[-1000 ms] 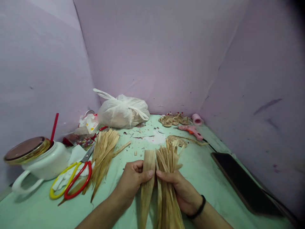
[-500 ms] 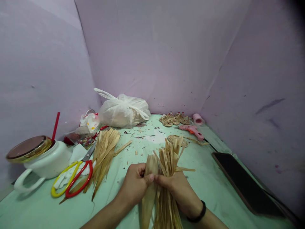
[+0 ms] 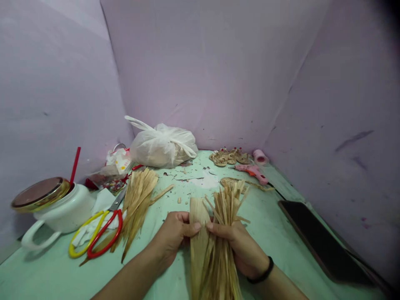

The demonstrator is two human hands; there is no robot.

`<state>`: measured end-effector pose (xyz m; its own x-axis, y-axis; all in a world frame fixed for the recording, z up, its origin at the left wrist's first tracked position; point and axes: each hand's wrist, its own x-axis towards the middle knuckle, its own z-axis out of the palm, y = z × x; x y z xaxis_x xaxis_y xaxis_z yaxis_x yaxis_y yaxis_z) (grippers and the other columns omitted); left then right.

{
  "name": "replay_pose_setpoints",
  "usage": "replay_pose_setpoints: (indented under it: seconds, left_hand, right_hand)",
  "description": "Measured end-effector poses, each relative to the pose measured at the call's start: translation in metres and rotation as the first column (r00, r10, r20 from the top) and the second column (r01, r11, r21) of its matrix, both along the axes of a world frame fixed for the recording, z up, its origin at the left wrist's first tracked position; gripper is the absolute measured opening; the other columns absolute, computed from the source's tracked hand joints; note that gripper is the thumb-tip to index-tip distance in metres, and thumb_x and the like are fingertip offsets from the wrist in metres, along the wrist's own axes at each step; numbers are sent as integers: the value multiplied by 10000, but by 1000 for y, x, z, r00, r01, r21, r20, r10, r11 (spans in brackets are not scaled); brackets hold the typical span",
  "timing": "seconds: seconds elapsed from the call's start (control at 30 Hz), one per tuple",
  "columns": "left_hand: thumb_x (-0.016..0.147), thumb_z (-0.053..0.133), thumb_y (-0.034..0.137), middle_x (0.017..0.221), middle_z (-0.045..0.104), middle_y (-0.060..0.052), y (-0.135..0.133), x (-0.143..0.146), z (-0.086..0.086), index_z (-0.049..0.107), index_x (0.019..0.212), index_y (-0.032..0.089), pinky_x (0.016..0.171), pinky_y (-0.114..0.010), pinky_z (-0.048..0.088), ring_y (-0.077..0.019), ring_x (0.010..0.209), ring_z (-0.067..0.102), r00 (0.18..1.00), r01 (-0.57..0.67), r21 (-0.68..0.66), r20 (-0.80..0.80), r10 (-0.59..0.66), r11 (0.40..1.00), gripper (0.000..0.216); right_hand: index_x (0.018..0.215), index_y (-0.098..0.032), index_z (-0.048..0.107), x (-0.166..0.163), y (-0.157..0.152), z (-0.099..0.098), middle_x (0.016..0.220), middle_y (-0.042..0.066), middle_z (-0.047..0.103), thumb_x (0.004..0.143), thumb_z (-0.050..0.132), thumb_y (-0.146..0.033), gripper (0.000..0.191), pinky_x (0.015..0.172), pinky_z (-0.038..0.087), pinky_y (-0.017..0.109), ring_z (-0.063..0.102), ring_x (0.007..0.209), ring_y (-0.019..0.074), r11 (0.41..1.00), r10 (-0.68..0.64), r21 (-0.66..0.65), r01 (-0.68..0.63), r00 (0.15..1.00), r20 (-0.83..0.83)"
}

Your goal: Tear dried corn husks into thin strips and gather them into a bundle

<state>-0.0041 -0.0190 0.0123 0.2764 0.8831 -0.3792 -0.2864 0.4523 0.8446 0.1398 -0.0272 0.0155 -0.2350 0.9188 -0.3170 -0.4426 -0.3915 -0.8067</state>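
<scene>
Between thumb and fingers, my left hand (image 3: 177,234) pinches a wide, flat dried leaf strip (image 3: 199,250), pale tan and held upright. My right hand (image 3: 242,246) is wrapped round a bundle of thin dried leaf strips (image 3: 223,258), whose ragged ends fan out above the thumb. The tip of my right thumb reaches the right edge of the wide strip. Both thumbs are close together over the near middle of the table. The lower ends of strip and bundle run out of view at the bottom.
To the left lie scissors (image 3: 108,231) with red and yellow handles, another dried leaf bundle (image 3: 137,204) and a white mug (image 3: 70,210) with a lid. Behind are a tied plastic bag (image 3: 162,146), braided coils (image 3: 229,156) and a pink glue gun (image 3: 251,171). A dark phone (image 3: 321,241) lies right.
The wide leaf strip now looks flatter and more spread out, with its top end squarer. My left thumb has shifted up slightly, and the bundle leans a little more to the right.
</scene>
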Motion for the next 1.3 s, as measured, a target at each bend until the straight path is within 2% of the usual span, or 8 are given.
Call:
replay_pose_setpoints:
  seconds: [0.33,0.63,0.77,0.83,0.93,1.0,1.17,1.3]
  left_hand:
    - [426,777,269,535,619,-30,11,-14,2,627,619,94,500,-234,396,-124,482,530,992,-116,5,-38,116,993,301]
    - [449,750,204,515,611,-17,24,-35,7,602,622,121,503,-267,428,-148,471,554,979,-190,-20,-82,188,982,243]
    - [449,746,238,497,600,-15,17,-26,7,614,600,111,451,-225,377,-115,431,510,968,-187,17,-166,187,982,238]
    - [453,748,268,527,616,-25,14,-20,4,632,627,105,464,-224,379,-119,457,519,971,-165,49,-168,171,985,266]
    - [459,749,295,567,631,-34,10,-12,-4,643,652,105,518,-246,408,-137,508,539,983,-110,99,-139,123,989,291]
    - [469,744,306,575,634,-37,7,-8,-7,646,656,106,533,-256,415,-147,523,544,987,-68,135,-137,87,989,291]
    - [534,716,316,590,650,-55,-1,0,-4,671,673,95,530,-262,417,-174,547,565,985,67,260,-171,-22,963,265]
    - [557,698,362,572,653,-62,-5,3,4,679,675,92,523,-261,417,-168,525,554,983,157,222,-129,-131,962,295]
  right_hand:
    - [650,-129,618,31,15,16,499,-3,622,545,660,-61,131,471,508,204,599,430,118,968,-71,-250,27,984,-166]
    - [622,-136,616,83,20,43,461,-42,492,516,699,-106,138,291,332,83,374,323,7,999,-34,-47,22,962,-271]
    - [706,-142,625,58,18,33,550,-29,526,482,745,-134,254,306,323,94,418,419,32,980,-197,-19,198,953,-230]
    - [786,-149,629,36,14,20,510,-61,482,477,766,-146,338,322,324,101,381,401,25,983,-186,-37,183,968,-170]
    - [673,-141,602,8,7,-1,435,-76,449,462,786,-200,286,317,306,126,351,356,26,991,-119,-57,119,993,7]
    - [656,-126,602,-2,3,-10,500,-46,509,458,789,-236,294,333,311,138,399,402,40,997,-73,-27,76,994,84]
    - [674,-106,610,-5,0,-14,561,-17,538,465,779,-287,324,370,307,164,433,471,67,1000,-3,22,-1,982,190]
    - [618,-125,565,-5,0,-10,513,-46,497,461,762,-252,282,367,281,177,394,438,60,999,-23,48,13,975,220]
